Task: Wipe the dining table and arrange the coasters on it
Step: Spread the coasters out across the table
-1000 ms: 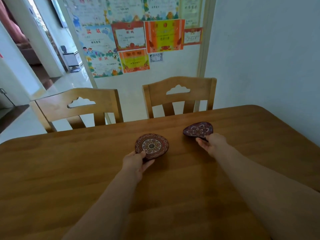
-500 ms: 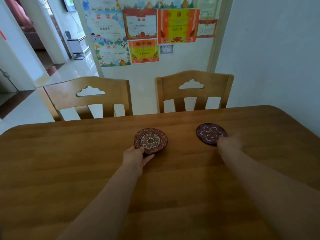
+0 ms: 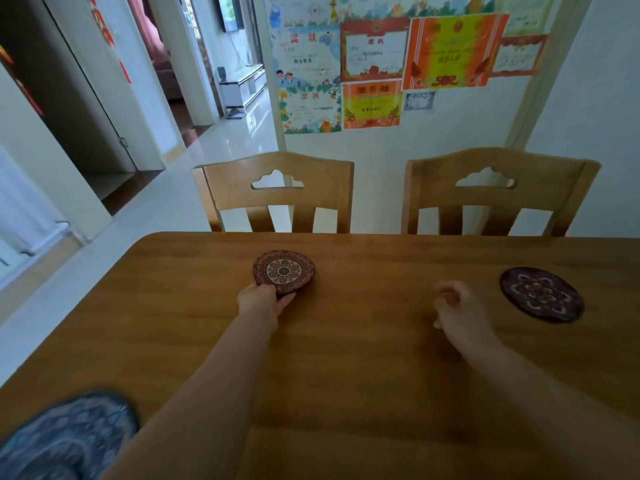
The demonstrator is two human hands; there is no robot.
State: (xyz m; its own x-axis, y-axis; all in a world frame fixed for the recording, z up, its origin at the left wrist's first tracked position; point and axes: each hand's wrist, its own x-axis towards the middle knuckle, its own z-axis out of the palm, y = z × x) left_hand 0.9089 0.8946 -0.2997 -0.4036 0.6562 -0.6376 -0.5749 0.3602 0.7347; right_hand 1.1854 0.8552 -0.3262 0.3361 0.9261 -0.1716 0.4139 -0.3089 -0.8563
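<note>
Half a second ago our right hand (image 3: 459, 315) lay against the near edge of the dark purple coaster (image 3: 542, 294); now it has drawn back to the left and nearer, clear of that coaster, which lies flat and alone on the right side of the wooden table (image 3: 363, 393). The fingers are loosely curled and somewhat blurred, and nothing shows in them. Our left hand (image 3: 261, 303) keeps its grip on the near edge of the red coaster (image 3: 284, 271), thumb on top and fingers beneath, as before; what we hold looks thick at the rim, perhaps a small stack, though we cannot tell. A blurred blue patterned round piece (image 3: 65, 441) has come into view at the near left corner.

Both coasters are round discs with printed mandala patterns: the red one has rings of petals around a pale centre, the purple one a paler floral figure on a dark ground with a matte, cloth-like face. The table is smooth, warm-toned wood with a rounded far-left corner. Two wooden chairs (image 3: 277, 192) with cloud-shaped cutouts stand at the far edge.
</note>
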